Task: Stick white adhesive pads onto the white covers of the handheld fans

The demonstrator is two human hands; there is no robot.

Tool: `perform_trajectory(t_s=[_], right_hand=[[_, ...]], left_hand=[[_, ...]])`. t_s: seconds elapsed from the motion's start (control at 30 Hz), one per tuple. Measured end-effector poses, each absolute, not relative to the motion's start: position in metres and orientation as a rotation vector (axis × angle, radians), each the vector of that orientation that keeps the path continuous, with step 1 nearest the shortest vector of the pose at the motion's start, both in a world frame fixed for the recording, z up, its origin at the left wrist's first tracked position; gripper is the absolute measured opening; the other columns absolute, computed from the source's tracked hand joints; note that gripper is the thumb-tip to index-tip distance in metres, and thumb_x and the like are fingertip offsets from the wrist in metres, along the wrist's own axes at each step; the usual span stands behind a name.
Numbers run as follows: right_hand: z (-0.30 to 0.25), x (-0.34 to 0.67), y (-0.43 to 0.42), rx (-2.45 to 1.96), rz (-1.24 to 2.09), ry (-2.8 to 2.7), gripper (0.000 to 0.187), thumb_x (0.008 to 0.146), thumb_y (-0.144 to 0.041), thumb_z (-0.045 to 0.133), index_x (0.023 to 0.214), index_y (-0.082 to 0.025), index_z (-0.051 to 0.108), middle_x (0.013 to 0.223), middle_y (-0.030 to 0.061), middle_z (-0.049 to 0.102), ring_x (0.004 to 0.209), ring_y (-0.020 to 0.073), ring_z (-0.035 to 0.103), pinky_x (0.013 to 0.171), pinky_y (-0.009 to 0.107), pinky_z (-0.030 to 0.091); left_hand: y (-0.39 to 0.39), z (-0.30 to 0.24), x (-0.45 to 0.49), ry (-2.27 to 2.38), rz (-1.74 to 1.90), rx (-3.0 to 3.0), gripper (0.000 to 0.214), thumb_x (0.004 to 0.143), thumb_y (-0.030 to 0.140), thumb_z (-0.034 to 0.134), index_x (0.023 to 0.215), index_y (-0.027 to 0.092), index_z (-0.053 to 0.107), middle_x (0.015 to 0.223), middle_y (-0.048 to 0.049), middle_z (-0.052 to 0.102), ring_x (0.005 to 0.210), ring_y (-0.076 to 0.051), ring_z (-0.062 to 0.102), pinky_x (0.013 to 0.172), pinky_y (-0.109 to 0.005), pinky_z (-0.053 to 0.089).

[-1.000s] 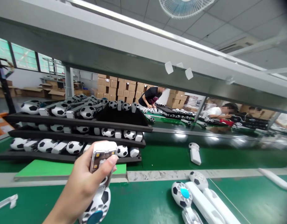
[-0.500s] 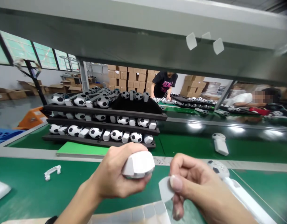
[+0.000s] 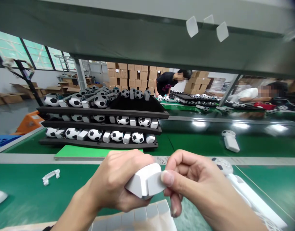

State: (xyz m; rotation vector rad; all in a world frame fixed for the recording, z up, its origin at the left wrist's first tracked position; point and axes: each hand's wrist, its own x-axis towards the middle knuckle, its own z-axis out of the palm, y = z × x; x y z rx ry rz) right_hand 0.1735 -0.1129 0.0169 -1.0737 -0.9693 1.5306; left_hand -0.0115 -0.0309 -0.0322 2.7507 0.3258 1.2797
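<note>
My left hand (image 3: 113,179) grips a white plastic block-shaped housing (image 3: 141,181) from below. My right hand (image 3: 192,183) meets it from the right, with the thumb and fingers pinching the housing's right end. A thin white pad (image 3: 154,183) lies flat there under my thumb. Below my hands is a sheet of square white pads (image 3: 137,218). A small white plastic bracket (image 3: 51,176) lies on the green belt left of my left hand. A football-patterned device on a white handle (image 3: 221,165) lies to the right, partly behind my right hand.
A black tiered rack (image 3: 99,128) holds football-patterned parts and white pieces beyond a grey rail. Several white pads stick to the overhead beam (image 3: 192,26). Co-workers in black (image 3: 166,83) and white (image 3: 245,95) sit among further belts; cartons stand behind.
My hands have come together. The pad, earlier held apart in my right fingers, now sits against the housing's end. The housing has turned, and the view has shifted slightly.
</note>
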Motion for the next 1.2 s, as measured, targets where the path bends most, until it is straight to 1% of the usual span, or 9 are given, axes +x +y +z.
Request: perform_trajectory(t_s=[0.23, 0.7, 0.77, 0.87, 0.93, 1.0, 1.07, 1.13, 1.2], right_hand=[[0.018, 0.172, -0.112, -1.094, 1.522, -0.978, 0.033, 0.067, -0.028, 0.091, 0.066, -0.014, 0.061, 0.055, -0.0053, 0.069, 0.041, 0.0037, 0.06, 0.046, 0.011, 0.044], [0.02, 0.172, -0.114, -1.129, 1.516, -0.986, 0.031, 0.067, -0.027, 0.091, 0.066, -0.015, 0.062, 0.056, -0.0052, 0.069, 0.042, 0.0035, 0.06, 0.047, 0.01, 0.042], [0.021, 0.173, -0.116, -1.156, 1.512, -1.013, 0.031, 0.069, -0.028, 0.09, 0.067, -0.015, 0.062, 0.058, -0.006, 0.069, 0.043, 0.003, 0.06, 0.048, 0.011, 0.042], [0.017, 0.179, -0.118, -1.175, 1.429, -1.176, 0.033, 0.081, -0.044, 0.079, 0.071, -0.018, 0.062, 0.063, -0.0045, 0.07, 0.047, 0.0041, 0.062, 0.05, 0.013, 0.045], [0.012, 0.182, -0.119, -1.262, 1.205, -1.297, 0.042, 0.09, -0.055, 0.064, 0.069, -0.02, 0.06, 0.062, -0.0032, 0.067, 0.047, 0.0053, 0.059, 0.047, 0.014, 0.044], [0.007, 0.183, -0.118, -1.315, 0.973, -1.368, 0.047, 0.094, -0.062, 0.055, 0.072, -0.021, 0.064, 0.062, -0.0022, 0.066, 0.047, 0.007, 0.056, 0.047, 0.016, 0.044], [0.002, 0.178, -0.116, -1.235, 0.907, -1.454, 0.041, 0.09, -0.065, 0.058, 0.089, -0.026, 0.071, 0.075, -0.0005, 0.071, 0.055, 0.0101, 0.059, 0.05, 0.018, 0.047], [-0.001, 0.17, -0.115, -1.088, 0.938, -1.572, 0.036, 0.089, -0.06, 0.063, 0.11, -0.032, 0.073, 0.097, 0.0008, 0.074, 0.072, 0.0136, 0.065, 0.061, 0.021, 0.052], [-0.003, 0.163, -0.113, -0.996, 0.976, -1.656, 0.031, 0.097, -0.049, 0.056, 0.116, -0.032, 0.073, 0.107, 0.0013, 0.074, 0.086, 0.0153, 0.067, 0.072, 0.022, 0.052]], left_hand=[[-0.03, -0.025, -0.006, 0.205, 1.4, 2.761, 0.027, 0.082, 0.021, 0.061, 0.108, 0.017, 0.054, 0.077, -0.0017, 0.068, 0.059, -0.015, 0.062, 0.051, -0.025, 0.047], [-0.031, -0.023, -0.008, 0.249, 1.341, 2.802, 0.033, 0.079, 0.022, 0.062, 0.11, 0.018, 0.052, 0.077, -0.002, 0.068, 0.06, -0.017, 0.064, 0.052, -0.026, 0.051], [-0.03, -0.022, -0.008, 0.244, 1.352, 2.831, 0.031, 0.082, 0.025, 0.061, 0.111, 0.018, 0.052, 0.077, -0.0027, 0.068, 0.06, -0.017, 0.065, 0.052, -0.027, 0.052], [-0.029, -0.024, -0.009, 0.186, 1.42, 2.866, 0.027, 0.087, 0.028, 0.059, 0.11, 0.016, 0.054, 0.079, -0.0054, 0.07, 0.065, -0.019, 0.069, 0.056, -0.027, 0.055], [-0.03, -0.027, -0.011, 0.147, 1.505, 2.821, 0.031, 0.09, 0.032, 0.057, 0.116, 0.014, 0.055, 0.09, -0.0101, 0.071, 0.079, -0.022, 0.072, 0.063, -0.028, 0.057], [-0.031, -0.031, -0.013, 0.164, 1.568, 2.747, 0.044, 0.094, 0.039, 0.054, 0.129, 0.012, 0.053, 0.112, -0.0165, 0.07, 0.099, -0.025, 0.07, 0.071, -0.028, 0.059], [-0.033, -0.036, -0.014, 0.248, 1.598, 2.682, 0.054, 0.097, 0.043, 0.051, 0.142, 0.014, 0.047, 0.135, -0.0195, 0.059, 0.115, -0.026, 0.065, 0.074, -0.028, 0.06], [-0.032, -0.039, -0.014, 0.226, 1.652, 2.675, 0.058, 0.098, 0.041, 0.051, 0.15, 0.017, 0.041, 0.148, -0.0181, 0.049, 0.123, -0.028, 0.06, 0.074, -0.028, 0.061], [-0.03, -0.042, -0.012, 0.142, 1.675, 2.692, 0.062, 0.096, 0.039, 0.054, 0.152, 0.014, 0.039, 0.151, -0.0176, 0.045, 0.129, -0.029, 0.056, 0.079, -0.029, 0.062]])
